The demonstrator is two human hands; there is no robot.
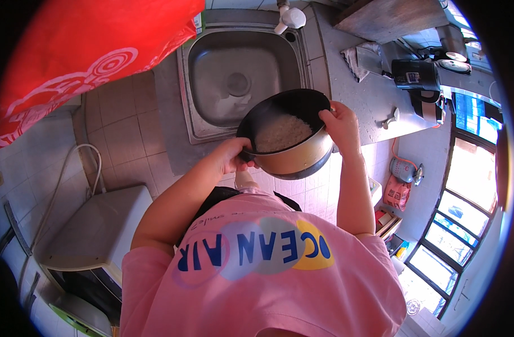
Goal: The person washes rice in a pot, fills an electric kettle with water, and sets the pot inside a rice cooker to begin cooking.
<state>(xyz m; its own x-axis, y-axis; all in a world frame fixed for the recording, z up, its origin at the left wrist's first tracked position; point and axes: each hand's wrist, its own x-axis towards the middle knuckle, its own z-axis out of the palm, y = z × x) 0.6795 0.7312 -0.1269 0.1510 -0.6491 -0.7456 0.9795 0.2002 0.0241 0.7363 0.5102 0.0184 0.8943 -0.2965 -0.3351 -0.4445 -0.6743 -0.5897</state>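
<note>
Both hands hold a rice cooker's inner pot (301, 158), gold outside and dark inside, in front of my body at the near edge of the sink. My left hand (233, 155) grips its rim on the left, and my right hand (342, 124) pinches the rim on the right. Pale rice grains (284, 132) lie in the pot, heaped against its near side. The pot is tilted, its opening facing partly towards me. Whether water covers the grains is hard to tell. The stainless steel sink (214, 54) lies beyond, wet at the bottom around its drain (238, 84).
A white-tipped faucet (292, 19) stands behind the sink. On the right counter (366, 113) are a cleaver (368, 61) on a cloth and a dark electric kettle (415, 74). A red bag (113, 42) fills the upper left. A white-topped appliance (101, 223) stands at left.
</note>
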